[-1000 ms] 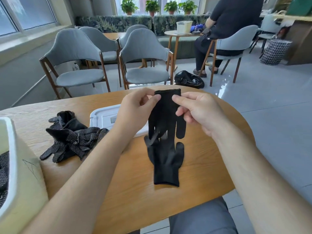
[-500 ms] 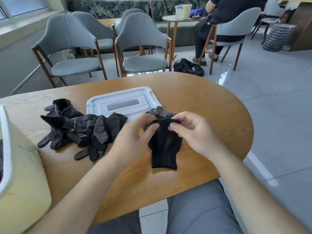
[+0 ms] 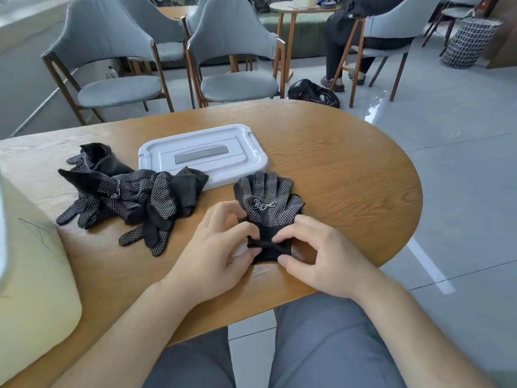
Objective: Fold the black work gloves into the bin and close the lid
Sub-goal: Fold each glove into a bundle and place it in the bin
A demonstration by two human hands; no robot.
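Glove pair (image 3: pixel 268 208) is laid flat on the table (image 3: pixel 349 175) at centre frame, dotted palm up, fingers fanned toward the lid (image 3: pixel 201 155). The cuff end is pinched by both hands: left hand (image 3: pixel 215 253) grips the cuff's left side with thumb and forefinger, right hand (image 3: pixel 319 253) presses and grips its right side. Neither hand is released; both are closed on the fabric.

A loose heap of further gloves (image 3: pixel 126 203) is seen left of centre, one edge resting against the lid's near rim. The lid lies flat, upper centre of the table, off the bin. The bin (image 3: pixel 30 275) is only partly seen at the lower left edge; its contents cannot be made out.

Step judged: a fold is being started at the cuff, with the fingers not yet brought over. Most of the task is judged outstanding.

Risks noted:
- The stacked pair may slide apart as the cuff is rolled, since the knit is limp and the layers are held only at one end.
- The rubber dots may catch on each other or on the wood, so the fold could bunch instead of lying flat.
- A loose fold may spring open when carried across to the bin, which sits well apart at far left.
- The heap could be dragged by a passing sleeve or forearm.
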